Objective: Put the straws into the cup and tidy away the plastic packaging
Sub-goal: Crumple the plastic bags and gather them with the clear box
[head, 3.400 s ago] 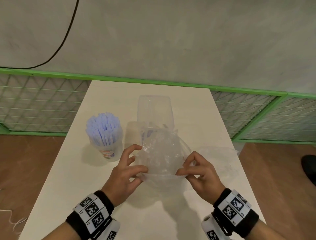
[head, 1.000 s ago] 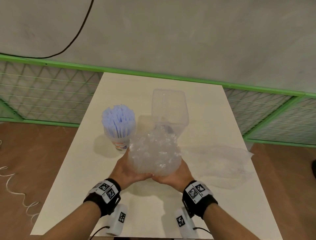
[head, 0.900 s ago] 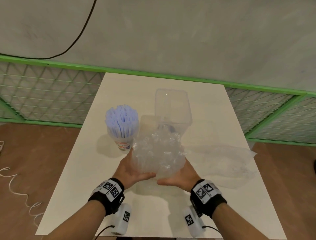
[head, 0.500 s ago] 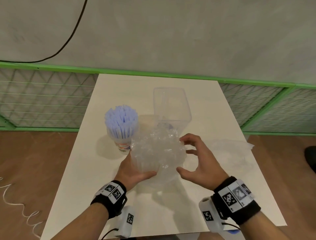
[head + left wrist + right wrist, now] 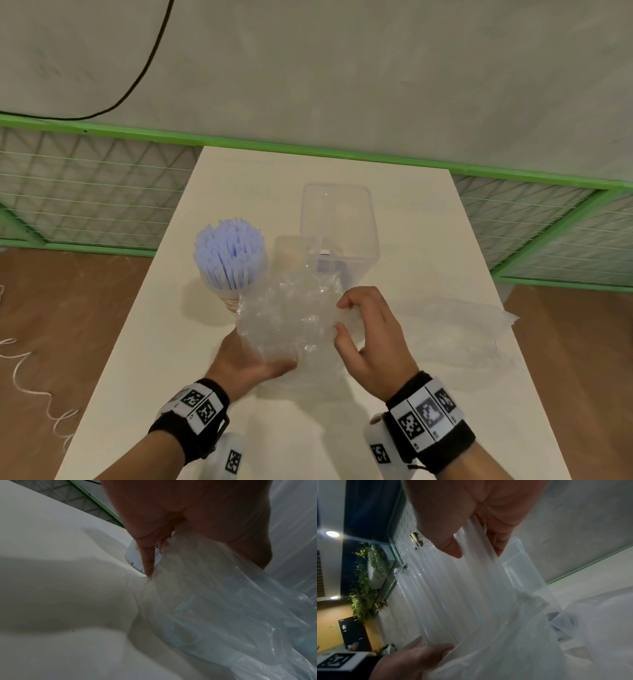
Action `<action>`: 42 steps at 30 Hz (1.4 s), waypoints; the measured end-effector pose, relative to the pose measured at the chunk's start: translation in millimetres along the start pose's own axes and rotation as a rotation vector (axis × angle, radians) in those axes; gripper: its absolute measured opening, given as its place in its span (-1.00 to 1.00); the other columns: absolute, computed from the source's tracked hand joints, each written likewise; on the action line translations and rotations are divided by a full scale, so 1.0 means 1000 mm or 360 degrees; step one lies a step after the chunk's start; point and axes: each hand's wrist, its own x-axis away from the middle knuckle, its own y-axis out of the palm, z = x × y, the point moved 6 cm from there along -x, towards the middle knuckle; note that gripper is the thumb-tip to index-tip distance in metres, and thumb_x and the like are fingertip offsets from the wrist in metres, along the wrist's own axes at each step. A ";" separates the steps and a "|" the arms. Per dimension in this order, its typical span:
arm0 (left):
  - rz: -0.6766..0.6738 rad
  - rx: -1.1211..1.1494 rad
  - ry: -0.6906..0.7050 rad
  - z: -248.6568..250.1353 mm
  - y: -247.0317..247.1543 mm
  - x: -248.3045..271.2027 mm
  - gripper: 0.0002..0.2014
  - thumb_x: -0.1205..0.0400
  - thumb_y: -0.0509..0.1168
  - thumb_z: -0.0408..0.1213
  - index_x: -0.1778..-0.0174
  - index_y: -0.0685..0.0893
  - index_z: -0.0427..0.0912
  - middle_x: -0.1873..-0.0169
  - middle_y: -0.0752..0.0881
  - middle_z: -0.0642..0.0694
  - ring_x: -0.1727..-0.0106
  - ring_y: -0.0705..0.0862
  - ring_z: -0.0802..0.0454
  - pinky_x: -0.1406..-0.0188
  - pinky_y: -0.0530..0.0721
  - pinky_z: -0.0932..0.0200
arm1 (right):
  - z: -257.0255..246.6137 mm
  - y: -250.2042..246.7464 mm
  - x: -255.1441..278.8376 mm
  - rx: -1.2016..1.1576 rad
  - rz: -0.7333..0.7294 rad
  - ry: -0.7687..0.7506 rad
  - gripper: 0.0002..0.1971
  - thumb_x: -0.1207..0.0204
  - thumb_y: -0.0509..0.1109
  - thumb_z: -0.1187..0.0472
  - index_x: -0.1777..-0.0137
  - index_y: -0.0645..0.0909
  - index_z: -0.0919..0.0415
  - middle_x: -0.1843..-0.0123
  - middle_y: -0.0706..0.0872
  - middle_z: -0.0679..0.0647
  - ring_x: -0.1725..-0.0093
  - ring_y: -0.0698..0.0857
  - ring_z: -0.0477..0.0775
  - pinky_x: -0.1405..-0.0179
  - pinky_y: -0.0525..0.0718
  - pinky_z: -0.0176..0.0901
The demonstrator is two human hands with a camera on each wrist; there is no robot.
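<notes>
Over the white surface [image 5: 428,240], both hands have hold of a crumpled clear plastic wrapper [image 5: 291,318]. The left hand [image 5: 246,359] cups it from below, thumb curled over its near edge. The right hand [image 5: 373,339] pinches its right side between thumb and curled fingers. A cup [image 5: 233,294] packed with upright pale-blue straws [image 5: 229,250] stands just left of the wrapper. A clear rectangular container [image 5: 339,222] stands behind it, and another clear plastic sheet [image 5: 455,325] lies flat to the right.
</notes>
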 end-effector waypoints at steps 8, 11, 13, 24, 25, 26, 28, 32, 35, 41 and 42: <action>0.0030 0.0106 0.0049 0.006 0.005 0.001 -0.35 -0.19 0.73 -0.45 -0.16 0.66 -0.02 0.00 0.80 0.33 -0.03 0.76 0.39 0.10 0.61 0.61 | 0.005 0.000 -0.003 0.0048 0.0104 -0.0063 -0.78 -0.62 0.24 0.21 -0.24 0.42 0.09 -0.07 0.58 -0.01 -0.09 0.57 -0.07 -0.19 0.45 -0.42; 0.0027 0.0128 0.0050 0.005 0.006 0.002 -0.35 -0.20 0.73 -0.44 -0.17 0.68 -0.04 -0.01 0.82 0.26 -0.04 0.78 0.33 0.08 0.63 0.56 | 0.003 0.003 -0.006 0.0084 0.0105 -0.0075 -0.78 -0.66 0.19 0.21 -0.27 0.44 0.07 -0.05 0.62 0.05 -0.07 0.59 -0.04 -0.17 0.51 -0.38; 0.0019 0.0141 0.0051 0.007 0.006 0.001 -0.37 -0.20 0.73 -0.45 -0.15 0.68 -0.04 -0.01 0.83 0.23 -0.04 0.79 0.30 0.08 0.65 0.54 | 0.001 0.002 -0.009 0.0099 0.0135 -0.0093 -0.81 -0.66 0.20 0.23 -0.23 0.47 0.10 -0.05 0.64 0.08 -0.03 0.61 -0.05 -0.12 0.55 -0.40; -0.0011 0.0234 0.0008 0.004 0.002 0.001 -0.09 0.04 0.79 0.02 -0.26 0.66 -0.02 -0.09 0.83 0.13 -0.15 0.78 0.19 -0.24 0.66 0.10 | -0.029 -0.040 -0.052 0.0272 0.0457 -0.0073 -0.86 -0.51 0.52 0.33 -0.02 0.66 0.26 0.10 0.75 -0.04 0.07 0.63 -0.25 -0.03 0.45 -0.67; -0.0008 0.0220 -0.0002 0.002 0.002 0.000 -0.06 0.07 0.78 0.09 -0.27 0.66 -0.01 -0.10 0.83 0.10 -0.17 0.78 0.17 -0.28 0.66 0.03 | -0.031 -0.046 -0.056 0.0257 0.0484 -0.0051 -0.84 -0.51 0.53 0.30 -0.03 0.66 0.24 0.13 0.75 -0.07 0.10 0.63 -0.27 0.01 0.46 -0.67; -0.0002 0.0204 -0.0011 0.001 0.002 0.000 -0.05 0.08 0.78 0.13 -0.27 0.67 -0.01 -0.10 0.83 0.09 -0.18 0.78 0.15 -0.32 0.66 -0.03 | -0.033 -0.050 -0.060 0.0263 0.0507 -0.0071 -0.86 -0.50 0.53 0.28 -0.02 0.67 0.24 0.15 0.76 -0.07 0.12 0.63 -0.26 0.04 0.50 -0.63; 0.0011 0.0155 -0.0037 -0.001 0.001 -0.001 -0.05 0.10 0.76 0.18 -0.26 0.68 0.02 -0.10 0.83 0.10 -0.18 0.78 0.15 -0.35 0.66 -0.10 | -0.036 -0.057 -0.067 0.0300 0.0534 -0.0154 -0.90 -0.50 0.54 0.28 0.04 0.70 0.26 0.14 0.79 -0.03 0.14 0.68 -0.23 0.08 0.62 -0.45; 0.0027 0.0111 -0.0077 -0.004 0.000 -0.002 -0.05 0.10 0.76 0.19 -0.25 0.68 0.04 -0.07 0.83 0.14 -0.15 0.78 0.20 -0.35 0.68 -0.09 | -0.041 -0.076 -0.081 0.0145 0.0577 -0.0186 -0.96 -0.56 0.50 0.28 0.06 0.69 0.24 0.19 0.79 -0.01 0.19 0.81 0.00 0.21 0.73 -0.05; 0.0034 0.0108 -0.0080 -0.003 0.001 -0.003 -0.08 0.07 0.78 0.12 -0.25 0.68 0.03 -0.07 0.83 0.15 -0.14 0.78 0.23 -0.34 0.68 -0.05 | -0.046 -0.089 -0.097 0.0082 0.0527 -0.0173 -0.94 -0.59 0.47 0.28 0.08 0.64 0.22 0.27 0.76 0.02 0.26 0.82 0.03 0.30 0.72 0.11; 0.0041 0.0140 -0.0079 -0.003 0.001 -0.002 -0.22 -0.07 0.79 -0.11 -0.23 0.69 0.03 -0.04 0.83 0.18 -0.10 0.79 0.25 -0.30 0.69 0.01 | -0.076 -0.178 -0.145 -0.0115 0.0877 -0.0269 -0.92 -0.60 0.44 0.24 0.05 0.58 0.19 0.29 0.72 0.12 0.31 0.84 0.03 0.34 0.76 0.02; 0.0042 0.0142 -0.0070 -0.002 0.001 -0.003 -0.24 -0.08 0.79 -0.11 -0.22 0.69 0.04 -0.05 0.83 0.18 -0.11 0.79 0.24 -0.29 0.69 0.00 | -0.081 -0.189 -0.155 -0.0143 0.0914 -0.0306 -0.92 -0.60 0.43 0.21 0.06 0.56 0.15 0.27 0.70 0.07 0.30 0.84 0.07 0.32 0.76 0.02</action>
